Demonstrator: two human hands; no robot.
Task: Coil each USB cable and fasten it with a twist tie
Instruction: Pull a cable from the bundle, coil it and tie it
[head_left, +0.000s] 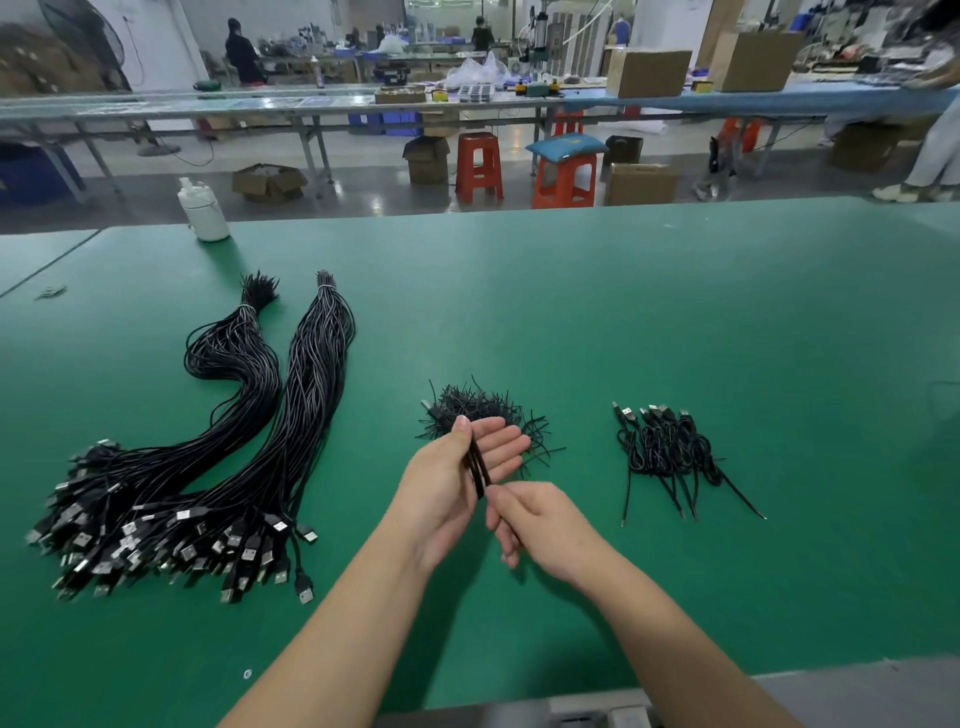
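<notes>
Head view: you are coiling one cable (479, 467), left hand (457, 467) holding it, right hand (540, 525) pinching its end. A few finished coils (670, 447) are lying right; two big bundles (208, 467) are waiting untouched.

no readable text, labels, brands or numbers anywhere. usb plugs in the bundles left of the grip show pale tags, too small and blurred to read. cardboard boxes far beyond the grip show plain faces. white bottle far left of the grip shows no legible marking.
</notes>
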